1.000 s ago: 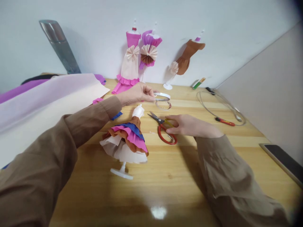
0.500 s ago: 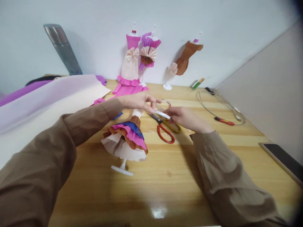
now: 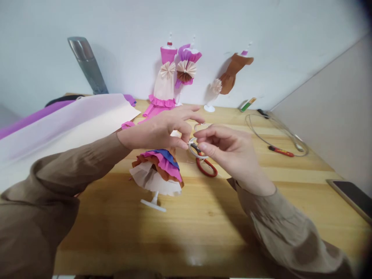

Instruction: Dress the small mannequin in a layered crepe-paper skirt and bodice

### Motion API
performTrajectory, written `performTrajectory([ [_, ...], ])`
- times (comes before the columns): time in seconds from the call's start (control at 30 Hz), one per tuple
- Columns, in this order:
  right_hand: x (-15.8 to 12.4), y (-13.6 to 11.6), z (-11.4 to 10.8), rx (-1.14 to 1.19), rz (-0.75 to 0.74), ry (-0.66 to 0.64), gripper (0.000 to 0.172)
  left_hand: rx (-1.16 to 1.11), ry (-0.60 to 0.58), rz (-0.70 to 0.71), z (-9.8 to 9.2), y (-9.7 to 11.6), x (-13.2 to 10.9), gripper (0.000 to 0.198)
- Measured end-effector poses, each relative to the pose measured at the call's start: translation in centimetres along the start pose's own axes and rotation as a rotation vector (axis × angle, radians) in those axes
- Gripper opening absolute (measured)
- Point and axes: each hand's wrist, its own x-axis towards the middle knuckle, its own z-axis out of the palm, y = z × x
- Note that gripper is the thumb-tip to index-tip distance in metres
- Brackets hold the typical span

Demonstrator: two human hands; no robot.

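A thin white ring, which looks like a narrow roll of tape (image 3: pixel 192 152), is raised between my hands above the table. My left hand (image 3: pixel 171 128) pinches a small pale end at the ring's left side, thumb against index finger, other fingers stretched out. My right hand (image 3: pixel 229 149) grips the ring's right side with its fingertips, which partly cover it. Behind and below the ring lie scissors (image 3: pixel 207 169) with a red handle, partly hidden. Under my left hand stands a small dress form in a layered paper skirt (image 3: pixel 158 174) of blue, pink, brown and white; its top is mostly hidden.
Dressed mini forms, one with a pink top (image 3: pixel 168 55) and one in brown (image 3: pixel 232 71), stand along the wall. Paper sheets (image 3: pixel 95 120) and a grey bottle (image 3: pixel 88 64) are at left. A cable (image 3: pixel 252 131), red-handled tool (image 3: pixel 280 151) and phone (image 3: pixel 353 195) lie right.
Both hands have come nearer to me with the tape roll, which has turned from edge-on to show its open ring. The view has shifted slightly.
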Motion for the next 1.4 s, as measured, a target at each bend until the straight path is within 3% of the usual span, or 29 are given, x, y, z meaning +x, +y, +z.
performTrajectory([
  [0.27, -0.9, -1.6, 0.9, -0.080, -0.054, -0.026, 0.015, -0.058, 0.095, -0.060, 0.8, 1.0, -0.7, 0.028],
  [0.4, -1.1, -2.0, 1.4, -0.061, -0.036, -0.028, 0.016, 0.075, 0.105, -0.029, 0.9, 1.6, -1.2, 0.022],
  [0.5, -1.4, -1.9, 1.5, -0.026, -0.040, 0.016, 0.017, 0.184, 0.176, -0.042, 0.6, 3.0, -1.6, 0.017],
  [0.6, -1.7, -1.7, 1.4, -0.018, -0.085, 0.076, 0.018, 0.177, 0.274, -0.078, 0.2, 5.2, -2.6, 0.028],
  [0.67, -2.0, -1.8, 1.3, -0.065, -0.138, 0.064, 0.018, 0.131, 0.445, -0.178, 0.4, 6.8, -3.9, 0.027],
  [0.73, -2.4, -2.1, 1.4, -0.154, -0.227, 0.019, 0.018, 0.011, 0.601, -0.388, 1.2, 8.2, -5.4, 0.015],
  [0.8, -2.9, -2.4, 1.8, -0.254, -0.354, -0.014, 0.019, -0.189, 0.530, -0.594, 2.5, 9.2, -7.0, 0.012],
  [0.87, -3.3, -2.8, 2.4, -0.327, -0.484, -0.024, 0.019, -0.416, 0.380, -0.757, 4.0, 9.6, -8.4, 0.011],
  [0.97, -4.1, -2.9, 3.5, -0.387, -0.628, -0.048, 0.016, -0.780, 0.359, -0.952, 6.1, 9.5, -9.8, 0.006],
  [1.07, -4.8, -2.7, 4.5, -0.404, -0.701, -0.108, 0.012, -1.063, 0.467, -1.012, 7.5, 9.3, -10.6, 0.011],
  [1.17, -5.2, -2.5, 5.1, -0.402, -0.734, -0.132, 0.011, -1.170, 0.572, -1.025, 8.0, 9.3, -11.1, 0.018],
  [1.3, -5.2, -2.5, 5.3, -0.386, -0.705, -0.204, 0.011, -1.134, 0.695, -1.048, 7.9, 8.8, -12.1, 0.017],
  [1.4, -5.2, -2.5, 5.3, -0.446, -0.777, -0.254, 0.012, -1.039, 0.771, -1.107, 7.5, 8.1, -12.7, 0.010],
])
